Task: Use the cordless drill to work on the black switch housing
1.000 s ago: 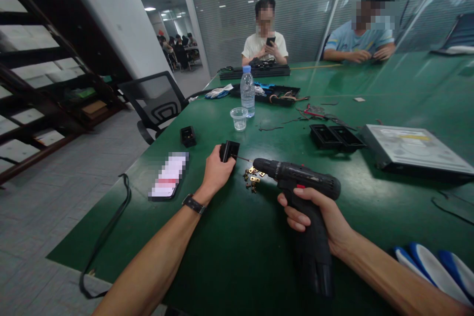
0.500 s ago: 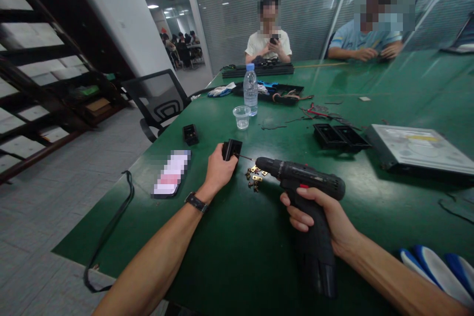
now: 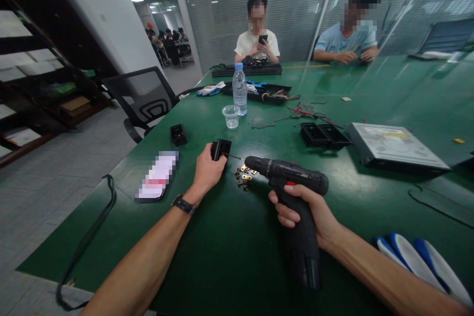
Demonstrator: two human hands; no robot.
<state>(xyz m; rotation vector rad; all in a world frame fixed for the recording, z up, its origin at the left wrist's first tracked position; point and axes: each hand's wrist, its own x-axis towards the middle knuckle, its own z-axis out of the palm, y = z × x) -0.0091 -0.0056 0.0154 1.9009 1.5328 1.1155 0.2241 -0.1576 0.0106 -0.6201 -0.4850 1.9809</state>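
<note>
Green desk (image 3: 218,256), glossy; glass partition (image 3: 215,24) at 12 o'clock, shelving (image 3: 25,44) at 10. Left hand (image 3: 208,170): fingers clamp black part (image 3: 222,146) at clear cup's (image 3: 231,118) 6 o'clock; right hand (image 3: 316,212): fingers wrapped round drill (image 3: 301,175) at part's 4 o'clock, bit (image 3: 236,157) toward part.

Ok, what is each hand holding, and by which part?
The right hand holds a power drill by its handle; the left hand holds a black piece by its near side, grip partly hidden.

The green table (image 3: 229,252) bears screws (image 3: 243,185), phone (image 3: 157,177), bottle (image 3: 240,90) and cup (image 3: 231,118).
</note>
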